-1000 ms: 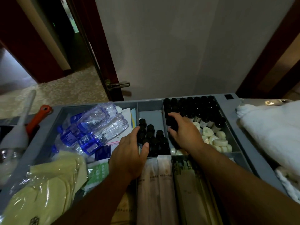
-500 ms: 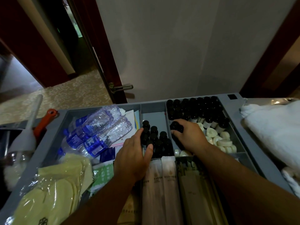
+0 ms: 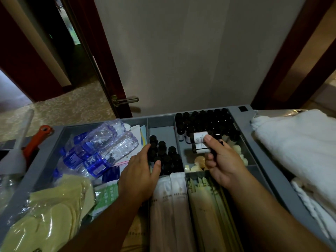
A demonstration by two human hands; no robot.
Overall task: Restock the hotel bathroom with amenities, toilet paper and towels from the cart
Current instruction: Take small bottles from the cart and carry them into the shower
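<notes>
In the head view, two small labelled bottles (image 3: 200, 142) were held sideways, pinched between the thumb and curled fingers of the right grip (image 3: 223, 160), over the cart (image 3: 242, 128) compartment just beyond it. The left grip (image 3: 140, 171) was laid half-spread against the black-capped bottles (image 3: 169, 157) directly ahead; whether any was pinched could not be told. The held bottles' ends were hidden by fingers.

Dim light is muting everything; glare is glinting off clear plastic water bottles (image 3: 101, 142); the dark-red wooden door (image 3: 109, 70) beyond them is bowing.
</notes>
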